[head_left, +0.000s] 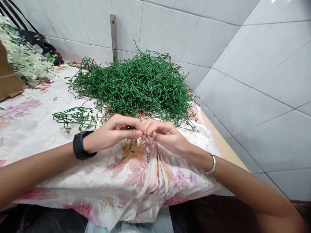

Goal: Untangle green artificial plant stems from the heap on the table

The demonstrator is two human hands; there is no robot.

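Note:
My left hand (121, 131) and my right hand (165, 134) meet near the front of the table. Between their pinched fingertips is a small green plastic stem (147, 135), gripped from both sides. Part of the stem hangs below my left fingers, with thin forked ends (128, 150). Just beyond the hands rises a big tangled heap of green plastic stems (141, 84). A smaller loose bunch of stems (75, 116) lies to the left of it, behind my left wrist. My fingers hide some of the held stem.
A floral cloth (36, 139) covers the table, gathered in folds at the front. White artificial flowers (31, 64) lie at the far left beside a piece of brown cardboard (9, 74). Tiled walls (262, 81) stand behind and to the right. A metal strip (113, 37) is fixed to the back wall.

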